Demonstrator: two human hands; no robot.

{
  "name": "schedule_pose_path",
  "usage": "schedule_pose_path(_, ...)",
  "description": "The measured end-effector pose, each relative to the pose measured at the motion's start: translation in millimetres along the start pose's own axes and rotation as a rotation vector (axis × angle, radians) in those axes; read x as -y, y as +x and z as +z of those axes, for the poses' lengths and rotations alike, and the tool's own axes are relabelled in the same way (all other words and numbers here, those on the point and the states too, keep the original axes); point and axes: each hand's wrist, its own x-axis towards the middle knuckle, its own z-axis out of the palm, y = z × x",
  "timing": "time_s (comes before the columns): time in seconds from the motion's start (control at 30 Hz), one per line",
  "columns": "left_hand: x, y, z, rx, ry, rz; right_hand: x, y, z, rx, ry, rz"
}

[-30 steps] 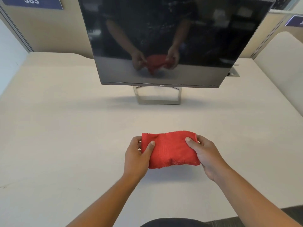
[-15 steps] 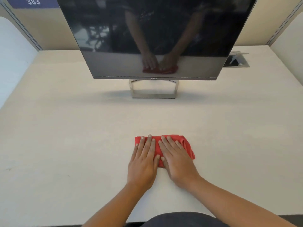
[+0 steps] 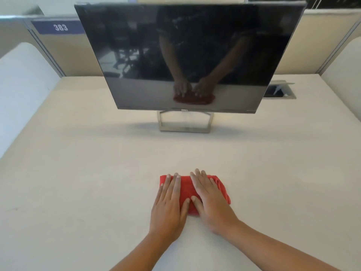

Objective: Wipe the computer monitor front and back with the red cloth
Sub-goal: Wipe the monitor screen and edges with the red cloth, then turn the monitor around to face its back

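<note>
The folded red cloth (image 3: 185, 189) lies flat on the desk near its front edge. My left hand (image 3: 169, 205) rests palm down on the cloth's left part, fingers straight and slightly apart. My right hand (image 3: 210, 198) presses flat on its right part, thumb touching the left thumb. Neither hand grips the cloth. The computer monitor (image 3: 187, 55) stands farther back on a silver frame stand (image 3: 184, 130), screen dark and facing me, reflecting my arms and the cloth. Its back is hidden.
The pale desk (image 3: 78, 173) is bounded by beige partitions at the back and white side panels (image 3: 21, 79) left and right. A cable hatch (image 3: 279, 91) sits open behind the monitor's right edge. A blue sign reads 383 (image 3: 60, 27).
A second ago both hands held the cloth by its ends, lifted a little. They laid it down and flattened on top. The view has since tilted up, showing the whole monitor.
</note>
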Motion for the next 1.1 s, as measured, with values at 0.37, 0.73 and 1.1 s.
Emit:
schedule_pose_path(0.37, -41, 116, -137, -0.344, -0.131, 0.167, 36, 105, -179, -0.478, -0.183, -0.239)
schedule_pose_path(0.73, -73, 240, -258, -0.371, -0.197, 0.063, 24, 189, -347, -0.639, -0.55, -0.046)
schedule_pose_path(1.1, -101, 270, -262, -0.256, -0.327, -0.051, 4, 194, -364, -0.482, -0.544, 0.183)
